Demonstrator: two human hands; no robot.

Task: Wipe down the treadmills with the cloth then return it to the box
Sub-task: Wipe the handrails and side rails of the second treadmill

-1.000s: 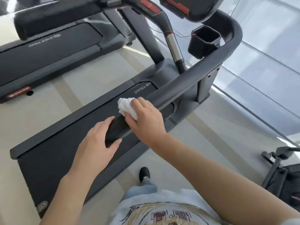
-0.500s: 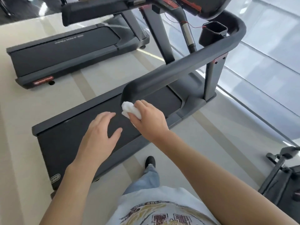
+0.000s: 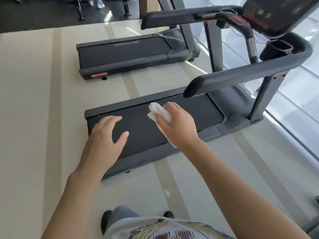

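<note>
1. My right hand [image 3: 177, 125] grips the crumpled white cloth [image 3: 159, 112] above the near dark grey treadmill [image 3: 155, 128]
2. My left hand [image 3: 105, 137] hovers beside it, fingers relaxed, holding nothing

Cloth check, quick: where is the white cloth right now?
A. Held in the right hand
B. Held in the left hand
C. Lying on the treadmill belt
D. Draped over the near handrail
A. The right hand has its fingers curled round the bunched white cloth, clear of the handrail, while the left hand is spread and holds nothing.
</note>
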